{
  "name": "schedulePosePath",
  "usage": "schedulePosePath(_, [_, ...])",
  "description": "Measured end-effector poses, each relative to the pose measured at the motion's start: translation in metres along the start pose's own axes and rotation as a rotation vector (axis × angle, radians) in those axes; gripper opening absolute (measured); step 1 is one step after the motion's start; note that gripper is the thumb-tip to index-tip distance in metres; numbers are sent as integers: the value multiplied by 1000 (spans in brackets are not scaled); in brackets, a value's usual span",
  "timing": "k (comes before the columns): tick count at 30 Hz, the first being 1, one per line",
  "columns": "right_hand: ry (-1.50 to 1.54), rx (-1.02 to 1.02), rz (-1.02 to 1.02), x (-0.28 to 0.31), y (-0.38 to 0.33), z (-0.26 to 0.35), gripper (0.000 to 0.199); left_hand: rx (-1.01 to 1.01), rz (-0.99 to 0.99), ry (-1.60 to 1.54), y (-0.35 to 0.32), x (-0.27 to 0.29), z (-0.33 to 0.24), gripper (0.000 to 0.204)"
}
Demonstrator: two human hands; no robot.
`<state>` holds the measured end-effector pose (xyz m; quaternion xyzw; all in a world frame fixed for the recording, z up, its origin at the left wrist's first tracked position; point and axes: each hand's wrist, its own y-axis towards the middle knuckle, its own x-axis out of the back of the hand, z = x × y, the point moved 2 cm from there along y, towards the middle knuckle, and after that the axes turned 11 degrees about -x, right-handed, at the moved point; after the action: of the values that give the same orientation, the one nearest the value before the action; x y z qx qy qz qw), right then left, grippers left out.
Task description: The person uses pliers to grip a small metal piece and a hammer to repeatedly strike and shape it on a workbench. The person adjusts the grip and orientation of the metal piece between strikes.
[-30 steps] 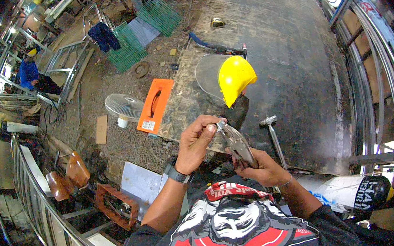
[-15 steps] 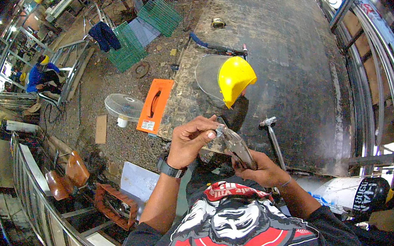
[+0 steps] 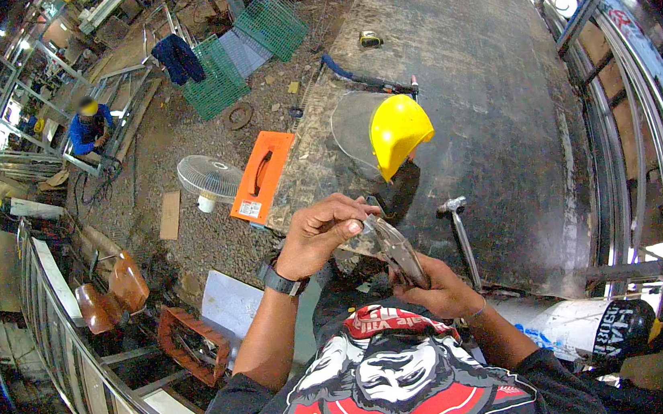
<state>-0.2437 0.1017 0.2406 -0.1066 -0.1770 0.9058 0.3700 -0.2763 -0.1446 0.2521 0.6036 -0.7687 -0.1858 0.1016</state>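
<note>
Close in front of my body, my right hand (image 3: 442,287) is wrapped around a worn grey metal tool that looks like locking pliers (image 3: 399,251), its tip tilted up and left. With thumb and fingers pinched, my left hand (image 3: 319,231) grips a small shiny piece (image 3: 367,223) at the tip of the pliers; most of that piece is hidden by the fingers. A hammer (image 3: 460,234) lies on the dark metal-topped table (image 3: 500,116), just right of the pliers. Beyond my hands rests a yellow helmet (image 3: 400,137) with a clear face shield (image 3: 354,128).
Also on the table are a torch with a blue sleeve (image 3: 363,80) and a tape measure (image 3: 370,39). An orange case (image 3: 263,175) stands at its left edge beside a fan (image 3: 211,179). A gas cylinder (image 3: 562,322) lies near right. A person in blue (image 3: 89,134) crouches far left.
My hands and the pliers have turned only slightly, the grip staying the same. At far left, the person in blue has shifted right and raised their head.
</note>
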Motion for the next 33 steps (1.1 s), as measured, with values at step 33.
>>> schedulePosePath(33, [-31, 71, -9, -49, 1, -30, 56, 68, -127, 247, -2, -36, 8, 89])
